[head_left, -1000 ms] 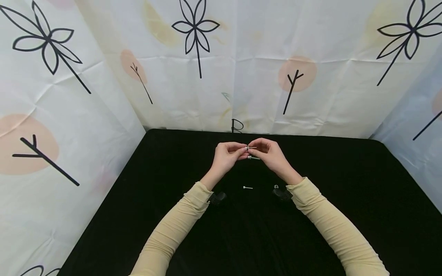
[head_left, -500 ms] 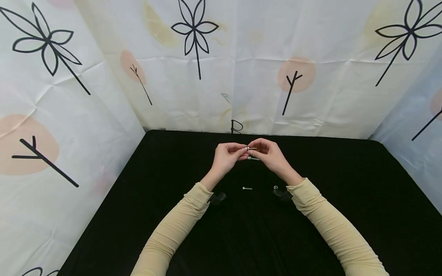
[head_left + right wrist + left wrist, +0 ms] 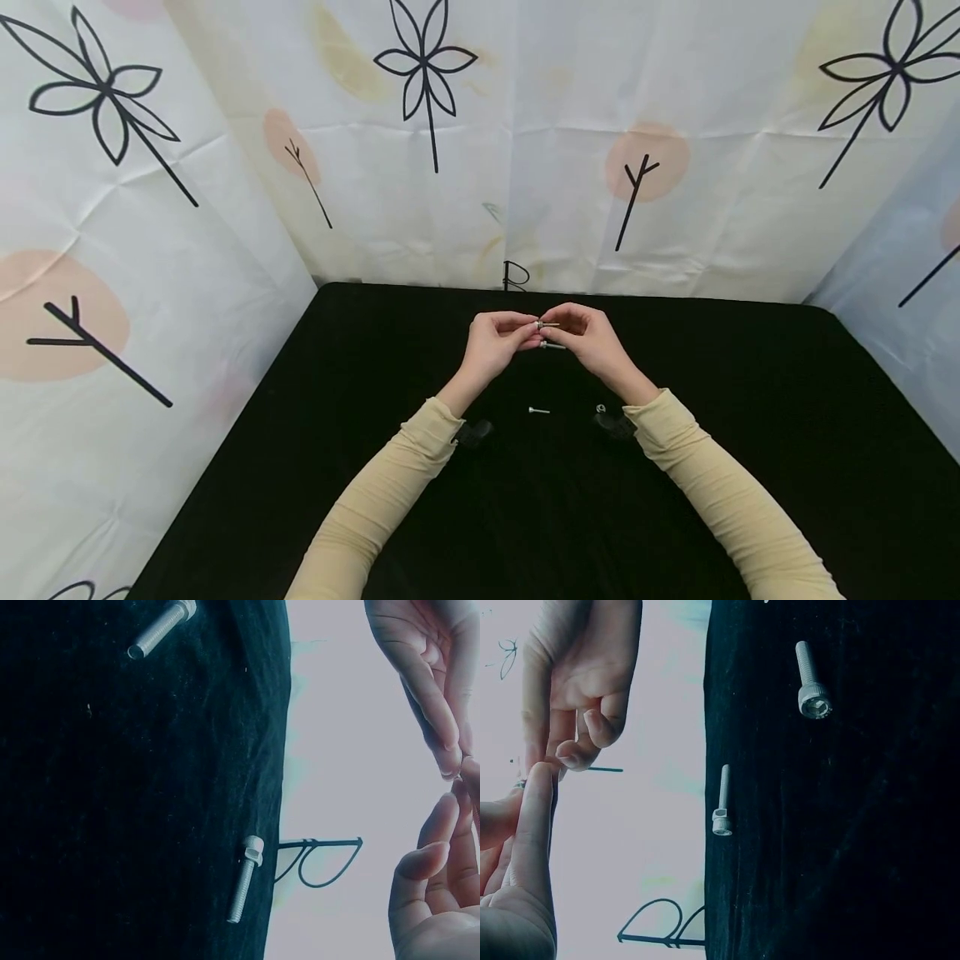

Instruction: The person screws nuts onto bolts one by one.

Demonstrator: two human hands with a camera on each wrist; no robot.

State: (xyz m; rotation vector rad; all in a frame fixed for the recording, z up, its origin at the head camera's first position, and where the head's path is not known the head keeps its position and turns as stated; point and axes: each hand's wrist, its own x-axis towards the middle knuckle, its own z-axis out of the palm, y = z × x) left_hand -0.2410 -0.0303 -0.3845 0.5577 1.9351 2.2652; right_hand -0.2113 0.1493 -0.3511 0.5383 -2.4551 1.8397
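Note:
Above the far part of the table both hands meet at a small metal bolt point(image 3: 551, 325), its shank pointing right. My left hand point(image 3: 491, 343) pinches its head end between thumb and fingers. The thumb and forefinger of my right hand point(image 3: 590, 337) pinch beside the head, at what looks like a nut point(image 3: 540, 324); fingertips hide most of it. Below the hands lies a socket-head bolt point(image 3: 723, 799) with a hex nut against its head. Nearer, another socket-head bolt point(image 3: 811, 686) lies on the cloth, with no nut visible in the left wrist view.
A loose nut point(image 3: 601, 408) lies near the right wrist camera point(image 3: 615, 423). Black cloth covers the table point(image 3: 547, 517). A patterned white curtain point(image 3: 555, 200) stands behind the far edge and along both sides.
Hands and bolt stay almost in the same place; only slight finger shifts show at the bolt's head. The things on the table have not moved.

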